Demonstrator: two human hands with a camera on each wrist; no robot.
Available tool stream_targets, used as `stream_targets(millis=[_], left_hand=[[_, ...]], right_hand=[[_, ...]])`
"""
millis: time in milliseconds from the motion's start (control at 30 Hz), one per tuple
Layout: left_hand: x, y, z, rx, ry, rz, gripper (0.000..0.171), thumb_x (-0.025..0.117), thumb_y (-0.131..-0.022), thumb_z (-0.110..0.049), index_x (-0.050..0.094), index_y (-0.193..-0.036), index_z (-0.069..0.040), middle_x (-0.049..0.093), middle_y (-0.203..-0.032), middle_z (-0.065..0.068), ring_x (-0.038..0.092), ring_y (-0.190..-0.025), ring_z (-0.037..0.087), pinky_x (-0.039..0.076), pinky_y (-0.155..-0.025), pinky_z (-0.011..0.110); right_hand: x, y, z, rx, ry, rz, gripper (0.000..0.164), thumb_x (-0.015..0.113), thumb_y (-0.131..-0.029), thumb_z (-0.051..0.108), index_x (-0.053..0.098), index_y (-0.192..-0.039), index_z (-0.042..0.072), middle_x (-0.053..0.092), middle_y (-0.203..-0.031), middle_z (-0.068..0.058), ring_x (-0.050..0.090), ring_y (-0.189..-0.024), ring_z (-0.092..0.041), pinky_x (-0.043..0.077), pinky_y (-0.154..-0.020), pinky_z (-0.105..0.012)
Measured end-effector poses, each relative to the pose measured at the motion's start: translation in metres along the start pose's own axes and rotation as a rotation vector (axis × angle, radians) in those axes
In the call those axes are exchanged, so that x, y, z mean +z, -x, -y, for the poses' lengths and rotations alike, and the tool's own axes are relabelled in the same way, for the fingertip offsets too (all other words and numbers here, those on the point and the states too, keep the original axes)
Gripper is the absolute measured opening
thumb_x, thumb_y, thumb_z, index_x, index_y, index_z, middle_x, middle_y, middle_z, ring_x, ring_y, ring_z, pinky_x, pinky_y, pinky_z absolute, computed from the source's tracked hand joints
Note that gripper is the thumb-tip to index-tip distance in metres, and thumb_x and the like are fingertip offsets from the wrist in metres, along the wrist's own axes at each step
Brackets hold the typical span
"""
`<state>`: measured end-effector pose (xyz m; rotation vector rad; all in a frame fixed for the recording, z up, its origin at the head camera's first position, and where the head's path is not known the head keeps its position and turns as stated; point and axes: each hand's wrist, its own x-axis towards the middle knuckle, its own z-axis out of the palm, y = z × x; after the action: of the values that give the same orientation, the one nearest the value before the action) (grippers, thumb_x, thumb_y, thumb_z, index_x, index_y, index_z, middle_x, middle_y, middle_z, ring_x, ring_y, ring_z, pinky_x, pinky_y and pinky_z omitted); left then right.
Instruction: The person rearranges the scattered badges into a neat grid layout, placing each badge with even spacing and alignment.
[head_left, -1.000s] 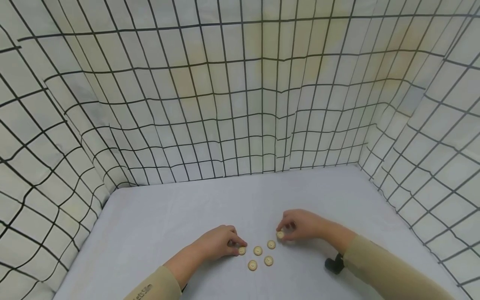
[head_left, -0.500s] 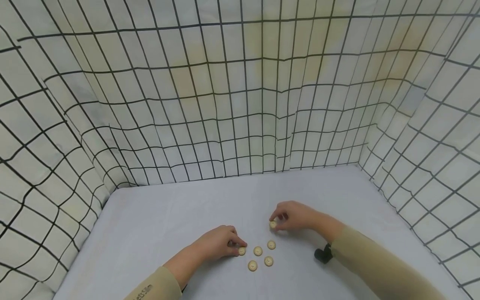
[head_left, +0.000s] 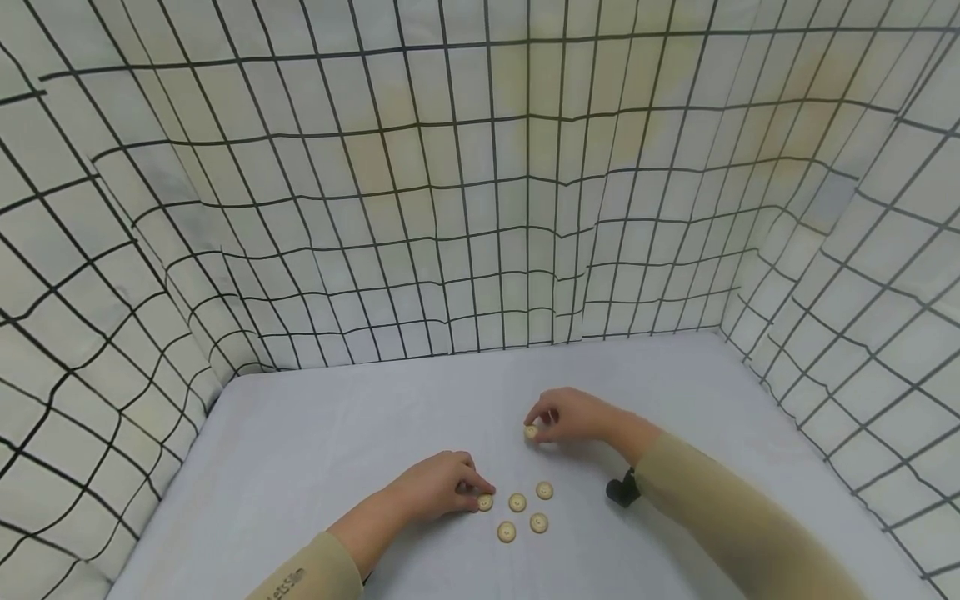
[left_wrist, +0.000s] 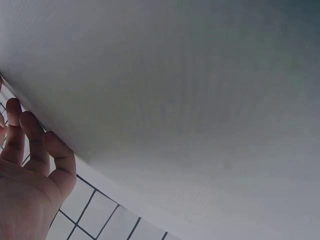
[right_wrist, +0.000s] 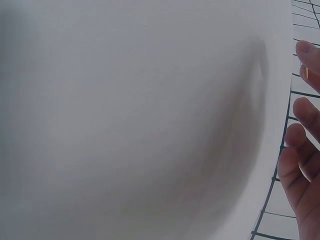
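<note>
In the head view, my left hand point(head_left: 435, 486) rests low on the white table, its thumb and index finger pinching a round cream button point(head_left: 485, 502) at the edge. Farther back and to the right, my right hand point(head_left: 576, 415) pinches another cream button point(head_left: 531, 432) between thumb and index finger. The right wrist view shows a sliver of this button point(right_wrist: 304, 71) above the table, with the other fingers point(right_wrist: 291, 165) bent and apart. Only the curved fingers point(left_wrist: 35, 137) of my left hand appear in the left wrist view; its button is hidden there.
Several more cream buttons lie flat between and in front of my hands, including one in the middle point(head_left: 517, 502) and one at the right point(head_left: 544, 490). A white cloth with black grid lines point(head_left: 450, 208) walls the table point(head_left: 360, 417) at the back and sides.
My right hand has moved left and away from me, carrying its button from beside the loose ones to a spot behind them. My left hand and the loose buttons have stayed put.
</note>
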<state>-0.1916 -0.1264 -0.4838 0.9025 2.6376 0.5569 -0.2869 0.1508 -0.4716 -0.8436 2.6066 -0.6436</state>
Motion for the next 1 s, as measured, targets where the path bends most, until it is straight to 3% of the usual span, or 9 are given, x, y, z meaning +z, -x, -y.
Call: stream_targets(millis=[167,633,1000], left_hand=[[0.002,0.000,0.001,0.015,-0.004,-0.010,0.026,0.079,-0.085,-0.031,0.077,-0.111,-0.031,0.056,-0.090,-0.017,0.047,-0.077,0.001,0.044,-0.071,0.022],[0.000,0.002,0.001,-0.025,-0.010,0.009,0.026,0.078,-0.085,-0.032,0.077,-0.111,-0.032,0.056,-0.092,-0.016,0.046,-0.078,0.001,0.044,-0.072,0.023],[-0.001,0.001,0.001,-0.022,-0.009,0.016,0.026,0.077,-0.086,-0.033,0.077,-0.112,-0.033,0.057,-0.094,-0.015,0.047,-0.079,0.001,0.044,-0.073,0.022]], right_hand=[[0.002,-0.012,0.001,-0.001,-0.013,-0.002,0.022,0.078,-0.084,0.029,0.075,-0.106,0.029,0.059,-0.085,0.010,0.054,-0.082,-0.012,0.047,-0.073,-0.032],[0.012,-0.052,0.015,0.009,-0.011,-0.002,0.021,0.076,-0.086,0.029,0.075,-0.107,0.029,0.060,-0.085,0.009,0.054,-0.079,-0.011,0.046,-0.071,-0.030],[0.013,-0.073,0.022,0.068,-0.051,0.004,0.020,0.076,-0.087,0.030,0.076,-0.107,0.030,0.061,-0.088,0.006,0.054,-0.081,-0.013,0.045,-0.071,-0.031]])
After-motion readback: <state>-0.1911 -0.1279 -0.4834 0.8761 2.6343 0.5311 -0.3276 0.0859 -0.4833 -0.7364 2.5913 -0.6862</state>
